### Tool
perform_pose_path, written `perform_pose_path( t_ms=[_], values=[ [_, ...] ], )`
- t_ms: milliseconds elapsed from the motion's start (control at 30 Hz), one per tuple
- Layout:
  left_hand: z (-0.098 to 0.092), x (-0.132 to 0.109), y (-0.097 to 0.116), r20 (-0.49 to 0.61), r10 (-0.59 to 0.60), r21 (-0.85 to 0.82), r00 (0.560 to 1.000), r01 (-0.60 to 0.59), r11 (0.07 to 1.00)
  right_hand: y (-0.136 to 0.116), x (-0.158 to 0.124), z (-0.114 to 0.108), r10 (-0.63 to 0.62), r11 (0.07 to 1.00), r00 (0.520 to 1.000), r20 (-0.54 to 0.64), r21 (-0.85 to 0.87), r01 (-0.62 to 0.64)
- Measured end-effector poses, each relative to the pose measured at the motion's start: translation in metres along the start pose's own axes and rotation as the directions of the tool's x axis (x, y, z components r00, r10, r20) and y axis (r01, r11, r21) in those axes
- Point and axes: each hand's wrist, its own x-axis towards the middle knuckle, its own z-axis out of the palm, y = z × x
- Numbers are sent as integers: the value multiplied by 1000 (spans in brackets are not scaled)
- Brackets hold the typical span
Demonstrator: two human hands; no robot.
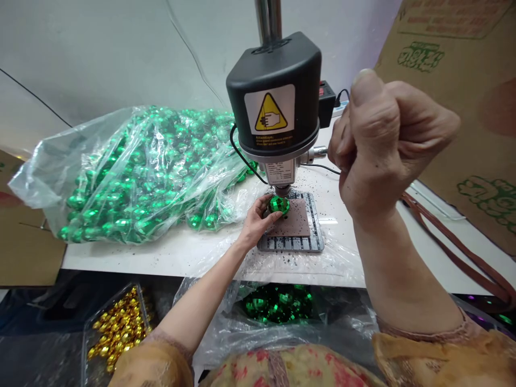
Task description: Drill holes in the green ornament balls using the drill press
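A green faceted bauble (pixel 278 205) is pinched between the thumb and fingers of my left hand (pixel 258 219). It sits under the chuck (pixel 282 190) of a small black drill press (pixel 274 97), above a brown board (pixel 296 217) on the slotted metal base (pixel 316 236). My right hand (pixel 382 140) is raised in a fist at the machine's right side, by the silver hub of the feed handle (pixel 317 154). The fingers wrap the handle and hide most of it. Whether the drill bit touches the bauble is hidden.
A clear plastic bag of green baubles (pixel 141 177) lies left on the white table (pixel 133 258). Below the edge are more green baubles (pixel 278 303) in plastic and a clear bin (pixel 85 344) of gold ones. A cardboard box (pixel 455 134) and brown strap (pixel 455 252) are right. Dark shavings litter the table.
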Motion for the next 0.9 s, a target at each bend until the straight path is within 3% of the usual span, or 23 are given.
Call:
perform_pose_path(
  t_ms=[133, 367, 500, 700, 900],
  values=[
    [-2, 2, -5, 8, 19, 96, 1000, -19, 995, 0, 0, -1, 17, 999, 1000, -14, -50, -17],
    [-1, -3, -2, 64, 68, 279, 996, -83, 957, 4, 1, 1, -39, 997, 999, -7, 65, 40],
    [8, -8, -2, 89, 111, 248, 990, -130, 960, 6, 9, 4, -51, 998, 999, -14, 45, 52],
    [20, -12, -1, 47, 117, 196, 992, -124, 973, 6, 21, 8, 37, 999, 999, 32, -24, -37],
    [21, -13, 0, 65, 101, 177, 993, -111, 978, 5, 9, 7, -32, 999, 999, -28, 38, 33]
  ],
)
